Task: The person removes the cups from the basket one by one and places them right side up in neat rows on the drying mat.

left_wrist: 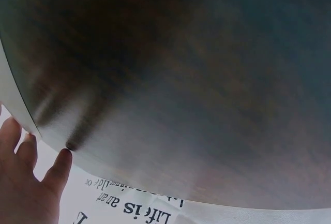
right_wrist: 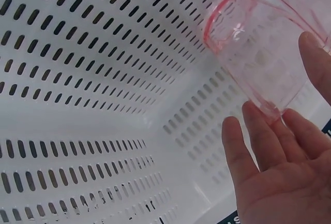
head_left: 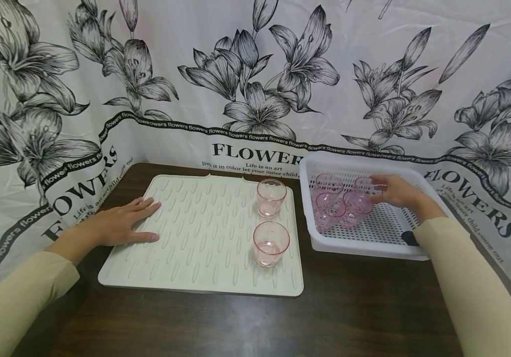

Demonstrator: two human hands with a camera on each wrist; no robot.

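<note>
My left hand (head_left: 123, 223) lies with fingers spread on the left edge of a cream ridged drying mat (head_left: 202, 233). Two clear pink-rimmed glasses stand upright on the mat's right side: a rear glass (head_left: 271, 198) and a front glass (head_left: 271, 244). Inside a white perforated basket (head_left: 367, 248), several pink glasses (head_left: 330, 206) cluster at the left. My right hand (head_left: 396, 192) reaches in from the right. Its thumb and fingers are parted beside a pink glass (right_wrist: 258, 48), fingertips at its edge in the right wrist view; a firm hold is not visible.
A dark wooden table (head_left: 237, 322) lies beneath everything. White flower-printed cloth (head_left: 255, 89) hangs behind and along both sides. A small black item (head_left: 409, 238) shows at the basket's front right, by the right sleeve.
</note>
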